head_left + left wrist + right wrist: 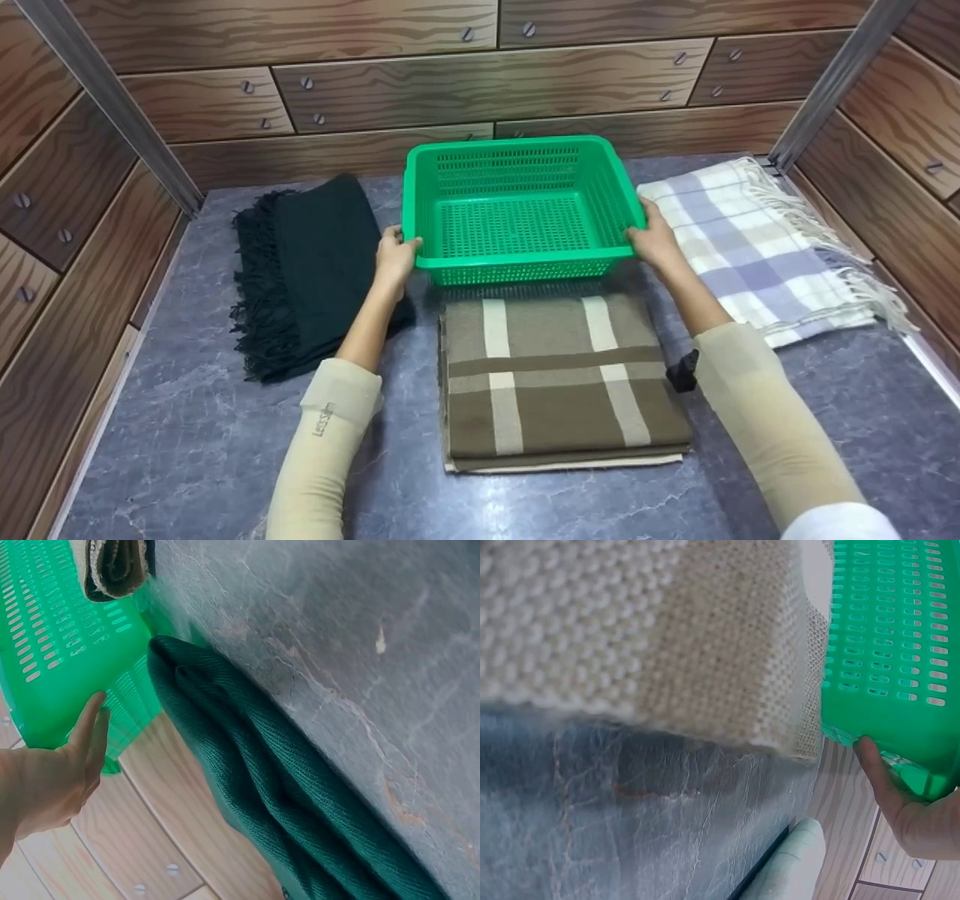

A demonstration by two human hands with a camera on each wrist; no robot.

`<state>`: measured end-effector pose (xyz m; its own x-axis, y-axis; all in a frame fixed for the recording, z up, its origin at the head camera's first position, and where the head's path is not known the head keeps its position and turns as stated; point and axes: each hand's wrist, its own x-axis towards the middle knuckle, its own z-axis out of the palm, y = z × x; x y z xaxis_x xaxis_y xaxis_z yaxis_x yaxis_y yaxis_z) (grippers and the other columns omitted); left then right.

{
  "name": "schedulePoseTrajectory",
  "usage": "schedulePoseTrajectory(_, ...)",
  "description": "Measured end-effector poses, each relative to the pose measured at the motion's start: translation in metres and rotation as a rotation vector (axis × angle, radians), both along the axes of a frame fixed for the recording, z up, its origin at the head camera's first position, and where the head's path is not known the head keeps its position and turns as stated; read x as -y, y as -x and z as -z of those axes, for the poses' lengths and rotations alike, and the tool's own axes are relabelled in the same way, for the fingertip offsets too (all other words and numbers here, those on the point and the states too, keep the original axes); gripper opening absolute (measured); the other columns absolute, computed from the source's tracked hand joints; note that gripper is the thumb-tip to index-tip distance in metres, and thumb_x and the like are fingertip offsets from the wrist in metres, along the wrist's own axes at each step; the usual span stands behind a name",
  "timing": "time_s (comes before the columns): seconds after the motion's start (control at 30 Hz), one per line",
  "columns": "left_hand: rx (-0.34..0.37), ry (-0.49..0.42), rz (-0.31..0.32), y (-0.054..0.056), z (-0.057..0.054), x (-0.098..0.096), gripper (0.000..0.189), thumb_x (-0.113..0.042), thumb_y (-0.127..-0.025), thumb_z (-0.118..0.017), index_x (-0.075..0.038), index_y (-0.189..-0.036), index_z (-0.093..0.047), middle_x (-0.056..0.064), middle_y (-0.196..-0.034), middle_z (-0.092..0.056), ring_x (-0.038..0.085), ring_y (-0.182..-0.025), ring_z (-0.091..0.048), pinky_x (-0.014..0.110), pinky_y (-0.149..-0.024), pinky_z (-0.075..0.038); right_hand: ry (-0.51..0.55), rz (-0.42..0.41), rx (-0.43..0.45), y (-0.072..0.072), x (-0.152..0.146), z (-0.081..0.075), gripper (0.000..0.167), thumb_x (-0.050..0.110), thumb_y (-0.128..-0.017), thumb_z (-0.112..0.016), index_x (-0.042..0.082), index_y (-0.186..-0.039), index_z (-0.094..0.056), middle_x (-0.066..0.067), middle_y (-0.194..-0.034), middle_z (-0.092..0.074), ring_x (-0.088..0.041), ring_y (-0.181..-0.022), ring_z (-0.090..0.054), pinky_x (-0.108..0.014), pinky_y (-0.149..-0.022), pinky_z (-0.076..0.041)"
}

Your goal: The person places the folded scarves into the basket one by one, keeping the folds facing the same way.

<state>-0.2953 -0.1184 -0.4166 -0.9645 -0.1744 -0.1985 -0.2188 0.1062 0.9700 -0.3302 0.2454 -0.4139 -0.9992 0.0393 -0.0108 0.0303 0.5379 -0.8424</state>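
A green plastic basket (517,260) with slotted walls, nothing inside it, is held level between both hands near the back wall. My left hand (395,259) grips its left rim at the front corner, and in the left wrist view the fingers (88,724) lie along the basket's outer side. At the opposite front corner my right hand (655,234) grips the rim, thumb on top. Just in front of the basket lies a folded brown checked blanket (562,412) with pale stripes. Beside the left hand is a folded dark green fringed shawl (322,262).
To the right lies a folded white and lilac plaid blanket (750,247) with fringe. Wood-patterned panels (480,82) close off the back and both sides of the grey marbled surface (187,450). A small black object (681,373) shows beside the right sleeve.
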Motion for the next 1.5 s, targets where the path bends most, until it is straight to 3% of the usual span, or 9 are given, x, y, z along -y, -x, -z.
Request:
schedulePoseTrajectory(0.73, -0.001, -0.024, 0.018, -0.004, 0.001, 0.0, 0.045, -0.01, -0.097, -0.045, 0.001, -0.138, -0.029, 0.019, -0.133, -0.039, 0.029, -0.116, -0.045, 0.036, -0.087, -0.044, 0.017, -0.003, 0.003, -0.01, -0.001, -0.001, 0.065, -0.004, -0.087, -0.039, -0.001, -0.146, -0.011, -0.029, -0.14, -0.026, -0.038, -0.117, -0.032, -0.048, -0.094, -0.03)
schedulePoseTrajectory(1.03, -0.022, 0.01, 0.013, -0.006, 0.003, -0.001, 0.044, -0.011, -0.097, -0.046, 0.003, -0.136, -0.031, 0.019, -0.131, -0.04, 0.027, -0.115, -0.045, 0.033, -0.087, -0.043, 0.012, 0.01, 0.0, -0.013, -0.001, -0.001, 0.066, -0.004, -0.086, -0.04, -0.001, -0.145, -0.012, -0.029, -0.14, -0.027, -0.038, -0.116, -0.032, -0.047, -0.093, -0.031)
schedulePoseTrajectory(1.5, -0.002, -0.004, 0.026, -0.01, 0.002, 0.001, 0.047, -0.01, -0.097, -0.046, 0.001, -0.139, -0.028, 0.019, -0.136, -0.036, 0.028, -0.122, -0.039, 0.037, -0.093, -0.039, 0.009, 0.004, 0.011, -0.016, -0.002, -0.001, 0.066, -0.004, -0.087, -0.039, -0.001, -0.146, -0.009, -0.03, -0.141, -0.024, -0.041, -0.12, -0.03, -0.049, -0.094, -0.031)
